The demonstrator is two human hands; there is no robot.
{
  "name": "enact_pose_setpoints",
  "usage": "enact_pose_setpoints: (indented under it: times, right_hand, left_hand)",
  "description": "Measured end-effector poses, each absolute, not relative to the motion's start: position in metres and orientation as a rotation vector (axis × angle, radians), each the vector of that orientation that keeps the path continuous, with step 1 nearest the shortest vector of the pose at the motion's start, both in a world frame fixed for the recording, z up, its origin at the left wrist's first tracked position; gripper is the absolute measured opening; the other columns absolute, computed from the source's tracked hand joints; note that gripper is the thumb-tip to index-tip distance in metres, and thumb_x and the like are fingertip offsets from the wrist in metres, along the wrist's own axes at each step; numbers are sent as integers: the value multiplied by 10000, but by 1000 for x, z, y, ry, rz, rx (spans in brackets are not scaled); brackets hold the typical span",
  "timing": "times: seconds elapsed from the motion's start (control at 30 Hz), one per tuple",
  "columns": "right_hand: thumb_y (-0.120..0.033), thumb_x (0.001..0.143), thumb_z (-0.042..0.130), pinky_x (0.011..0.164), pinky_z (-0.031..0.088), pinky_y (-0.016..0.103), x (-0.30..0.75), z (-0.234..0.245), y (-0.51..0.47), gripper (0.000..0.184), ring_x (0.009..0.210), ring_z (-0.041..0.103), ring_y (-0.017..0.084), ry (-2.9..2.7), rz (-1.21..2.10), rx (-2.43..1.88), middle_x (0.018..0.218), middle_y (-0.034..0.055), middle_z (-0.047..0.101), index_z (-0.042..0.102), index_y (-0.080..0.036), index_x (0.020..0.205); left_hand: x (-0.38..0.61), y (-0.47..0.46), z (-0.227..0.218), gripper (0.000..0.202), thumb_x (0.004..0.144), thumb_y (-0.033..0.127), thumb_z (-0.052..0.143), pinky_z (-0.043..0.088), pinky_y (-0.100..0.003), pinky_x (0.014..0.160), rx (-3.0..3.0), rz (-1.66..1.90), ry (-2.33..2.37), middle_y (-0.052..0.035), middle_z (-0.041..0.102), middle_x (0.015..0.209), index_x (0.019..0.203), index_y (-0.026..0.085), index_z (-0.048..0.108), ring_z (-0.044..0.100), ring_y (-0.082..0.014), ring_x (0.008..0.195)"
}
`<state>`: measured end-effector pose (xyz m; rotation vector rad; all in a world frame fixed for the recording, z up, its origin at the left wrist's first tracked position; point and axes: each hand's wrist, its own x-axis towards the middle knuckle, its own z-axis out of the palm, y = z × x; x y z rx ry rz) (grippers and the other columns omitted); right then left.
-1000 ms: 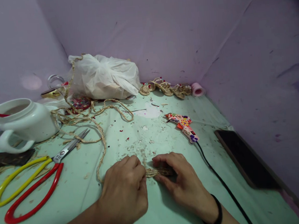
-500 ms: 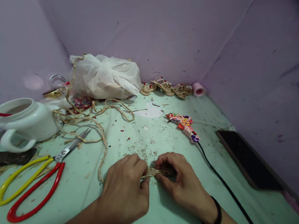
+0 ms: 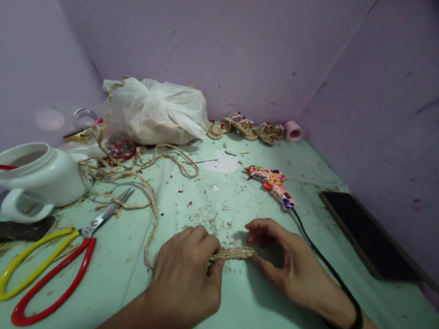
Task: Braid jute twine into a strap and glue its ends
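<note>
My left hand (image 3: 190,273) pinches a flat strip of coiled braided cord (image 3: 234,253) between thumb and fingers. Its rounded right end sticks out to the right; the rest is hidden under the hand. My right hand (image 3: 288,265) is beside that end, thumb and fingers spread apart, the thumb tip close to the strip. Whether the thumb touches it I cannot tell. From behind my left hand a loose length of the braided cord (image 3: 154,215) runs up the table to a tangled heap by the mug.
Yellow-and-red-handled scissors (image 3: 90,230) and a white mug (image 3: 49,178) are at left. A white plastic bag (image 3: 162,113) and small woven sandals (image 3: 245,129) line the back. A flower-patterned glue gun (image 3: 272,183), its black cable (image 3: 321,255) and a phone (image 3: 365,234) lie at right.
My right hand has let go of the strip, opened its fingers and moved a little to the right. The strip's right end now shows. My left hand keeps its hold.
</note>
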<state>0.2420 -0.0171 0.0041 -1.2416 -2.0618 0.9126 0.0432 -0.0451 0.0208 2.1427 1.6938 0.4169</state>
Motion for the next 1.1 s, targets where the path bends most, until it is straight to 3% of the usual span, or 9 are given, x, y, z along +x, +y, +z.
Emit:
enact_pose_setpoints:
  times: [0.27,0.5,0.73,0.93,1.1]
  right_hand:
    - [-107,671,534,727,432,346,236,4,-18,370,781,545,187,-2102,853,-1311,859,-2,614,489,-239,1013]
    - [-86,645,517,710,417,345,234,3,-19,307,754,525,190,-2120,834,-1386,816,-2,603,511,-234,914]
    - [-114,657,563,819,407,377,227,9,-20,420,957,495,229,-2130,809,-1179,1045,57,553,474,-219,1054]
    - [-86,656,549,695,385,356,207,9,-23,313,786,516,214,-2231,723,-1210,850,32,604,530,-208,944]
    - [-80,632,544,676,371,356,209,8,-24,281,733,508,209,-2243,609,-1249,771,19,590,522,-201,885]
  left_hand:
    - [45,-46,19,148,756,197,478,413,-370,690,2148,426,1720,-35,578,830,851,213,591,534,-231,816]
    - [47,-46,21,133,736,170,469,401,-360,677,2156,364,1754,-33,561,794,764,213,592,530,-224,790]
    - [48,-47,20,134,725,140,457,392,-367,679,2175,324,1739,-50,557,807,755,197,575,521,-232,794]
    - [43,-45,25,181,732,131,473,411,-353,687,2149,337,1681,-43,572,821,837,213,596,532,-225,811]
    - [22,-36,33,223,734,160,518,433,-304,742,2077,590,1530,-20,605,909,929,230,600,556,-189,869]
